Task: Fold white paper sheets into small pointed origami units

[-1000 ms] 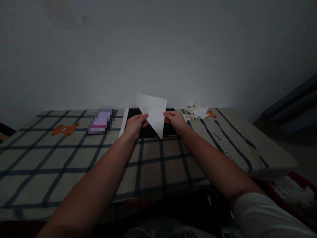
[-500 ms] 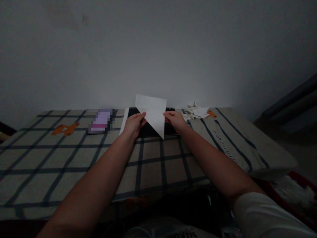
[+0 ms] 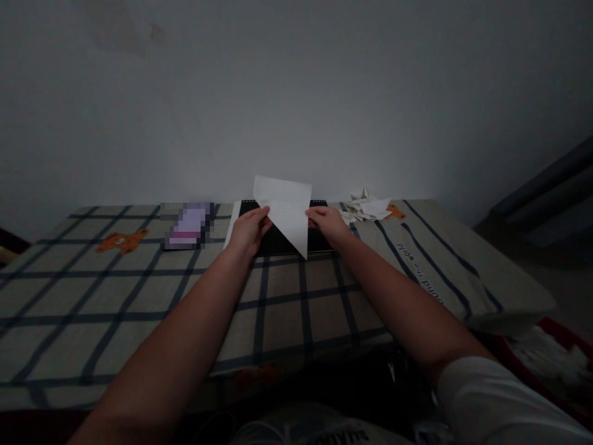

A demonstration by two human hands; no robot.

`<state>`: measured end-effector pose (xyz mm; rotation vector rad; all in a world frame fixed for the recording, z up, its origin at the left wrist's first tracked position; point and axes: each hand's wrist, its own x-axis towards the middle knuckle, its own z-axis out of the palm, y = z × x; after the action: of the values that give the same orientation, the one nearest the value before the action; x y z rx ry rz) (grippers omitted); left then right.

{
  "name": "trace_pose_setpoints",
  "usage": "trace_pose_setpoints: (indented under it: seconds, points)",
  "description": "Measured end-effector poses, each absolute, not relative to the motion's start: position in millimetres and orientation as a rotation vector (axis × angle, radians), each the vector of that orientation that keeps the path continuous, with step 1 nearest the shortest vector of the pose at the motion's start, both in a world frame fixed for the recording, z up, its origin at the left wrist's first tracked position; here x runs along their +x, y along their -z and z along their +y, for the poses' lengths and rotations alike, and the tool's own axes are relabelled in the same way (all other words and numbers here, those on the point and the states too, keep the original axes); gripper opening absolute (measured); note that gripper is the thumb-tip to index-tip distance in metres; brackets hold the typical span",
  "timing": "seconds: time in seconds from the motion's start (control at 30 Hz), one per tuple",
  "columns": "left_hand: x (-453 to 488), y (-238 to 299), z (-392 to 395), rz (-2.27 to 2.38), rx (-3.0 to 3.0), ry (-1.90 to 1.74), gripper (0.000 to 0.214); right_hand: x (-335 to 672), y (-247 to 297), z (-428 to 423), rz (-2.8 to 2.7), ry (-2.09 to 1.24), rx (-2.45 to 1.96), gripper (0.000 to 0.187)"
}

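Note:
A white sheet of paper (image 3: 288, 210), folded into a downward-pointing triangle with a flap standing up behind it, is held above a black notebook (image 3: 278, 242). My left hand (image 3: 248, 228) pinches the sheet's left edge with closed fingers. My right hand (image 3: 327, 224) grips the right edge. Both arms reach forward over the checked cloth (image 3: 139, 296). The notebook lies flat under the paper, with a loose white page edge showing at its left.
A pile of folded white paper pieces (image 3: 365, 207) sits at the back right of the cloth. A blurred pinkish rectangular object (image 3: 188, 226) lies left of the notebook. Orange bear prints mark the cloth. A bare wall stands close behind.
The paper has sunk slightly and its upper flap has flattened. My left hand has shifted a little higher along the sheet's left edge. The right hand has hardly moved.

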<state>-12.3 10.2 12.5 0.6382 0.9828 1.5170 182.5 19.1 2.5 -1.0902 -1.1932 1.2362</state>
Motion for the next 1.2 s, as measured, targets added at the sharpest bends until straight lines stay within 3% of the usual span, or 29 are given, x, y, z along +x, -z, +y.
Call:
trace_pose_setpoints:
  seconds: [1.2]
  points:
    - [-14.2, -16.2, 7.6, 1.042, 0.658, -1.673, 0.015, 185.8, 2.6, 24.4, -1.339, -1.128, -1.126, 0.009]
